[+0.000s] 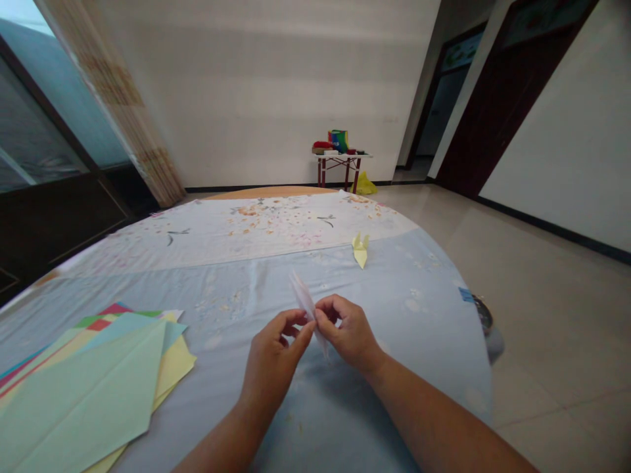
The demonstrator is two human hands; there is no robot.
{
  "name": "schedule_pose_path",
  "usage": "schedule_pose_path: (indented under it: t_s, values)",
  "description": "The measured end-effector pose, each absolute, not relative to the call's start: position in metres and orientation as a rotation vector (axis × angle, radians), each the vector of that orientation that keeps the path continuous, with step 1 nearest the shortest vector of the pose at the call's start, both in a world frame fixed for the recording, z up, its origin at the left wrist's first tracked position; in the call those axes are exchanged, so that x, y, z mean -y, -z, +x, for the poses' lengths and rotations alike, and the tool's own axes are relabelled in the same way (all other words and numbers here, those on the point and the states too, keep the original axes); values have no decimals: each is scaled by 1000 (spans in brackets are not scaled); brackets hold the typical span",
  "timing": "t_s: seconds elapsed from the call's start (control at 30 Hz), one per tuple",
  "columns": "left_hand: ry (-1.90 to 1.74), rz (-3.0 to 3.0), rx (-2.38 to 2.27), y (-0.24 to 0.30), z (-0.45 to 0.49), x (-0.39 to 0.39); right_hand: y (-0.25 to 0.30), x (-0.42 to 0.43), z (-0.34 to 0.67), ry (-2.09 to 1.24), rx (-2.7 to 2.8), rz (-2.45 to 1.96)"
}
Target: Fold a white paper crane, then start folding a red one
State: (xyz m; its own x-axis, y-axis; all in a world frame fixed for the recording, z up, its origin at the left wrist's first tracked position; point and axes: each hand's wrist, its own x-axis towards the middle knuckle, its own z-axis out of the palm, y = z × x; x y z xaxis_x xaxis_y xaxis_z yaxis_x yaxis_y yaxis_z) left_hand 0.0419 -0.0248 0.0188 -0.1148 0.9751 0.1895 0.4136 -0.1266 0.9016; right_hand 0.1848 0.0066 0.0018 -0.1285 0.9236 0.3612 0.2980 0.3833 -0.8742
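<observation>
Both my hands meet over the middle of a round table covered with a pale blue cloth. My left hand and my right hand pinch a narrow folded piece of pale pink paper between thumbs and fingers. The paper points up and away from me, its upper end free. A finished yellow folded paper figure lies on the cloth farther away, to the right of my hands.
A fanned stack of coloured paper sheets, green on top, lies at the near left of the table. Beyond the table stand a small red-legged side table with items, a curtain and dark doorways.
</observation>
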Motion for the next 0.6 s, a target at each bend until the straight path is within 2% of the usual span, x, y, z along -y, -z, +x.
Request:
schedule_pose_path:
  t_s: [0.13,0.23,0.37,0.6]
  values:
    - [-1339,1527,-1650,-17,41,21,1,-8,184,-859,1597,-1098]
    - [-1366,1335,-1522,-14,41,17,4,-10,184,-1008,1513,-1066]
    - [-1233,1122,-1243,-10,42,12,7,-13,183,-1143,1441,-1032]
    - [-1333,1043,-1267,-10,41,11,6,-13,181,-1245,1439,-979]
